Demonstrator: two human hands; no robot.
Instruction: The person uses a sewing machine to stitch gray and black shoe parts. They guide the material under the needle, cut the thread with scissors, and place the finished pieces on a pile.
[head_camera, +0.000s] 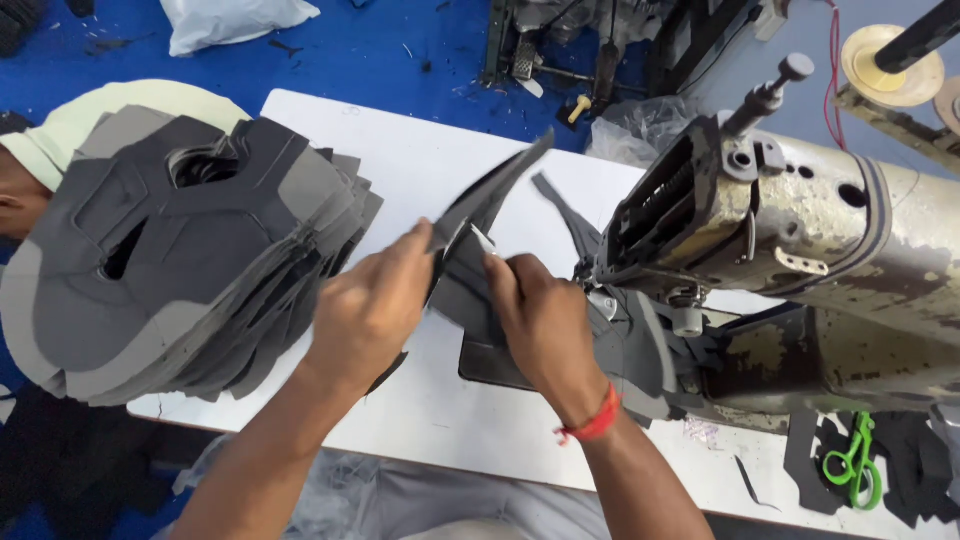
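Note:
My left hand (375, 305) pinches a dark grey cut fabric piece (492, 190) that sticks up and away over the white table (420, 170). My right hand (540, 325), with a red thread band on its wrist, grips the lower part of the same piece next to the needle area of an old beige sewing machine (800, 230). More dark fabric (645, 350) lies under the machine's head.
A tall fanned stack of grey and black cut pieces (170, 260) fills the table's left side. Green-handled snips (855, 465) lie at the right front. A thread cone stand (890, 60) rises behind the machine. Another person's head with a pale cap (60, 130) shows at far left.

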